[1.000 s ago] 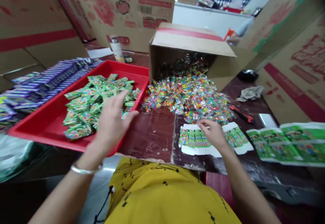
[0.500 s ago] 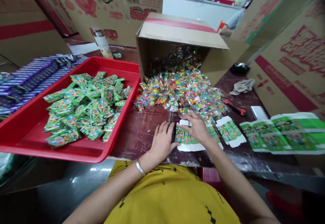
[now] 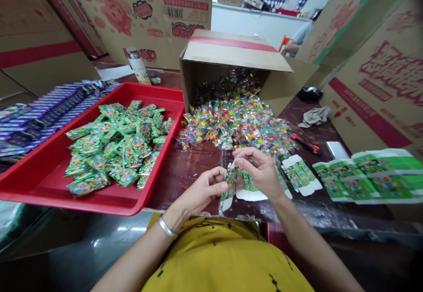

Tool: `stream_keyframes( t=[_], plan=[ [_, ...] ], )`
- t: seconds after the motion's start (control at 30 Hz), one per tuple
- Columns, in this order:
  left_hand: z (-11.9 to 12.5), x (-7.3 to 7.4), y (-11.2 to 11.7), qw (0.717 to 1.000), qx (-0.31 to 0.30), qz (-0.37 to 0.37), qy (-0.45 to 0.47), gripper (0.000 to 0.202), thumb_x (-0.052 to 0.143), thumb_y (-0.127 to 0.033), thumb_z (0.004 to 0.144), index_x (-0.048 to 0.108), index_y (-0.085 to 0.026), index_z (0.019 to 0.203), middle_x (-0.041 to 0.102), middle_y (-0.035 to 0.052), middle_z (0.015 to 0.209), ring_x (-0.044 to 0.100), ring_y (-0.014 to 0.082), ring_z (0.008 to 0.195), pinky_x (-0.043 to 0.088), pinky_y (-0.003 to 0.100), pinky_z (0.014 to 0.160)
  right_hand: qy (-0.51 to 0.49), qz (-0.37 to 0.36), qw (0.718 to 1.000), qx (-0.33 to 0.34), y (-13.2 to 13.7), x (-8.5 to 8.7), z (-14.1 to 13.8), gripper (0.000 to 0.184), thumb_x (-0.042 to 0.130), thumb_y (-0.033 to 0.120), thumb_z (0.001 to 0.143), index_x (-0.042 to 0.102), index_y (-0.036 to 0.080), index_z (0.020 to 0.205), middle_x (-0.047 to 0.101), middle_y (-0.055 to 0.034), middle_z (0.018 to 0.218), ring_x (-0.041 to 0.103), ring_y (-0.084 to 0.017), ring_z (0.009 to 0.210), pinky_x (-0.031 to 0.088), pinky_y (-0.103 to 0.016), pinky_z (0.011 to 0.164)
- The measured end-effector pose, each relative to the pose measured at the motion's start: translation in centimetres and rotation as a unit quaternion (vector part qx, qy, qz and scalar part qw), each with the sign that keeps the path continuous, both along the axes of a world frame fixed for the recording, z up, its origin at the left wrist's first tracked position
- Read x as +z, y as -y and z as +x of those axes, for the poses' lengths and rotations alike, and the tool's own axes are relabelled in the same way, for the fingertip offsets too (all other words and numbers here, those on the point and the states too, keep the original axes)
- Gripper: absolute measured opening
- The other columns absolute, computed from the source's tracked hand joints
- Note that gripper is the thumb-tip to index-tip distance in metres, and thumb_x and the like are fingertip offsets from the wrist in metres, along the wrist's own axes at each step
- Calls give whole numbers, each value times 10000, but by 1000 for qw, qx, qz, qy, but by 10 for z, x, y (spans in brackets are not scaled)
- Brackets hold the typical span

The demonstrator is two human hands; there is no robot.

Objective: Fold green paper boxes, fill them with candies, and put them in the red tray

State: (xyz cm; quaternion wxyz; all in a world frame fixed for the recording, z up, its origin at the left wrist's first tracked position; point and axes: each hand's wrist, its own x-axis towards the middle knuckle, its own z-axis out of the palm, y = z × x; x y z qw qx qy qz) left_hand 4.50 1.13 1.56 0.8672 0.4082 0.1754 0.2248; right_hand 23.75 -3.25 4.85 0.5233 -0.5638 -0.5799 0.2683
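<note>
Between my two hands is a small green printed carton [image 3: 228, 188], tilted up off the table, with white end flaps open at top and bottom. My left hand [image 3: 209, 188] grips its left side between thumb and fingers. At its upper end, my right hand [image 3: 256, 168] pinches the top, the fingertips by the white flap. Under and beside my right hand lie flat green cartons [image 3: 253, 192] in an overlapping row. Farther right is another small group of flat cartons [image 3: 300, 174]. Beyond my hands spreads a heap of clear-wrapped colourful candies [image 3: 231, 122], spilling from a cardboard box [image 3: 238, 54] on its side.
A red tray [image 3: 132, 208] at left holds a pile of filled-looking green cartons [image 3: 112, 146]. Purple striped packs [image 3: 42, 111] lie beyond it. At right are a red-black cutter [image 3: 306, 144], a cloth [image 3: 314, 116] and green carton sheets [image 3: 373, 175]. A person [image 3: 299, 36] sits behind the boxes.
My left hand has gone from resting flat beside the cartons to gripping one. That carton has come up off the row and stands tilted between both hands.
</note>
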Motion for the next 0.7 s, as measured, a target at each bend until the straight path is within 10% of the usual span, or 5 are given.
stream_keyframes(
  t=[0.2,0.43,0.7],
  plan=[
    [-8,-5,1,999,25,-32,30,497,796,-324,758,631,-194,1209,685,115,1166,683,203,982,483,311,898,171,5,984,53,20,-7,-14,358,612,291,917,621,279,1274,598,-29,883,591,-182,814,491,-330,763],
    [-18,-3,-1,995,-10,82,-53,382,811,-295,728,727,-150,1071,717,55,933,645,157,829,471,242,762,17,-186,963,195,13,7,-6,241,760,362,792,588,196,763,546,53,640,485,-94,538,377,-217,509],
    [-9,-10,7,963,238,72,-105,298,757,-331,782,724,-139,1008,724,48,925,635,145,760,514,252,715,-105,-85,990,31,7,-29,-34,285,755,356,794,657,219,1025,698,-39,981,651,-189,880,539,-287,747]
  ],
)
